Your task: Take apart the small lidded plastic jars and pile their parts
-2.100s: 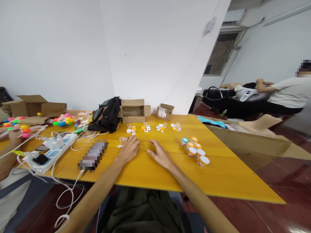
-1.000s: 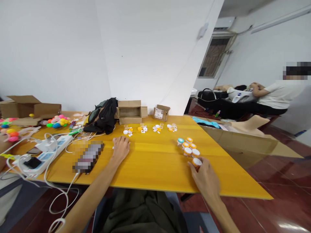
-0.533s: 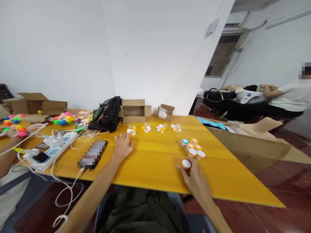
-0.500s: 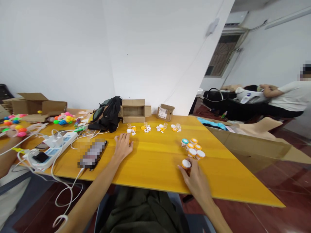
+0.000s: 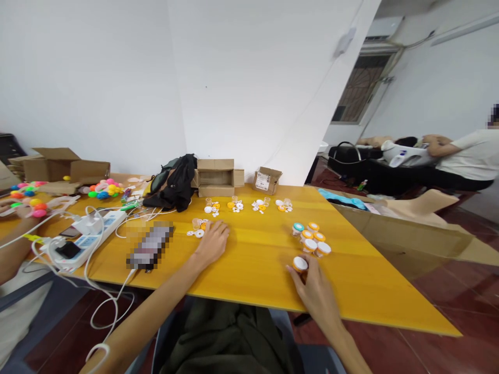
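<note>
My right hand (image 5: 317,285) is closed around a small jar (image 5: 300,264) with a white and orange lid, near the table's front edge. Just beyond it stands a cluster of several similar lidded jars (image 5: 310,244), mostly orange-rimmed, with one teal lid (image 5: 298,227) among them. My left hand (image 5: 212,241) rests over the table, fingers loosely bent and pointing away, with nothing visible in them. Directly left of its fingers lies a group of small parts: a clear cup (image 5: 195,224), an orange ring (image 5: 203,226) and white perforated discs (image 5: 199,234).
Further back, several similar groups of cups and discs (image 5: 236,206) form a row before open cardboard boxes (image 5: 216,179). A phone (image 5: 150,248), power strip (image 5: 91,241) and white cables lie left. Another person's hand (image 5: 25,210) is at colourful balls (image 5: 39,212).
My left hand has shifted right, uncovering the group of cup, ring and discs that was under it. My right hand stays on the jar in nearly the same place.
</note>
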Available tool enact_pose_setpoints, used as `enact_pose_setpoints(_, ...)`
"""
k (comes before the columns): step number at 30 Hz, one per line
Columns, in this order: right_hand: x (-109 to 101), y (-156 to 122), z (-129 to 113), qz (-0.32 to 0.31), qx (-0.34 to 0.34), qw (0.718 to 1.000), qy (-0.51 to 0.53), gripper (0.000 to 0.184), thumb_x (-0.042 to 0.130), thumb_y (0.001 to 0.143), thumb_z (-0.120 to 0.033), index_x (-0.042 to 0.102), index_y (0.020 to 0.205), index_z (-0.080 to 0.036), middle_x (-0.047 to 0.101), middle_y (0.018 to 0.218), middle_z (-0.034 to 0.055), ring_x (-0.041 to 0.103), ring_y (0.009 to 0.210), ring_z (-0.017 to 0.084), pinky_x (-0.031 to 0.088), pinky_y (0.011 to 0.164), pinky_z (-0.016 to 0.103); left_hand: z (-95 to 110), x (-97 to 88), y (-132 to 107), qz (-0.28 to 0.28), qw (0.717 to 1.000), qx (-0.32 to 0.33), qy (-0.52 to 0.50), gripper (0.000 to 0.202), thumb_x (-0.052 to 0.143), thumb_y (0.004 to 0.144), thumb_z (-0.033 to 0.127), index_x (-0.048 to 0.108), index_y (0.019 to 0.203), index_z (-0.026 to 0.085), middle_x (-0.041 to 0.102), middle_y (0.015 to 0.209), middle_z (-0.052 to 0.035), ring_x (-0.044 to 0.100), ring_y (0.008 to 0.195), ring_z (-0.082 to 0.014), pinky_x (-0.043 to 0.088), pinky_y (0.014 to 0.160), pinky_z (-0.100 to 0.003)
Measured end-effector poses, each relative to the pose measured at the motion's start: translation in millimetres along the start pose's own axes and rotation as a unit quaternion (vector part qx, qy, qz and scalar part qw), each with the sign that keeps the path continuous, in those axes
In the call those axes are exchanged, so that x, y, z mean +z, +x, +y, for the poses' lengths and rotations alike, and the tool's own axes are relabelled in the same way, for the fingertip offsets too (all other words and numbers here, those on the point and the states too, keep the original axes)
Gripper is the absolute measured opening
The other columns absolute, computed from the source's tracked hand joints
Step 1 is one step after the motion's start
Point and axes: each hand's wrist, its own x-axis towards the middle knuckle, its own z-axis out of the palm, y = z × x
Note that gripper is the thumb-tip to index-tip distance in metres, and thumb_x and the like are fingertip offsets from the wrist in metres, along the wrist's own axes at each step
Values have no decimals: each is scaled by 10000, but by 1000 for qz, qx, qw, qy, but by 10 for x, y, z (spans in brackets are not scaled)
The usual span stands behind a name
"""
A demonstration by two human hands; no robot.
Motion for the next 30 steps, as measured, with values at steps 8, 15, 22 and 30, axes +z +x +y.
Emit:
enact_pose_setpoints(8, -4, 5, 9, 6, -19, 1000, -3, 414, 403, 912, -605, 510, 1047, -229, 672, 964, 121, 661, 827, 287, 537, 685, 415, -251, 13, 49, 1, 995, -97, 32, 298, 427, 855, 58, 677, 806, 212, 701, 840, -121, 547, 1131, -332, 330, 1008, -587)
enact_pose_setpoints(15, 18, 1, 12, 12, -14, 1000, -1, 396, 413, 911, -591, 520, 1039, -232, 666, 952, 116, 651, 824, 288, 532, 693, 420, -484, 46, -37, 30, 987, -145, 68, 318, 414, 839, 42, 629, 678, 211, 672, 773, -115, 547, 1043, -338, 331, 973, -628)
enact_pose_setpoints(22, 33, 2, 19, 1, -23, 1000, 2, 425, 378, 918, -623, 510, 1031, -235, 666, 955, 109, 657, 823, 284, 539, 694, 420, -519, 51, -65, 42, 986, -146, 64, 278, 455, 803, 50, 624, 673, 228, 667, 798, -99, 542, 1007, -318, 360, 963, -605)
enact_pose_setpoints(30, 44, 4, 42, -5, -24, 1000, -6, 409, 387, 922, -602, 527, 1032, -234, 672, 964, 115, 660, 831, 284, 542, 687, 414, -513, 50, -63, 53, 983, -175, 34, 248, 498, 808, 59, 651, 684, 209, 668, 808, -122, 556, 1024, -342, 340, 966, -645)
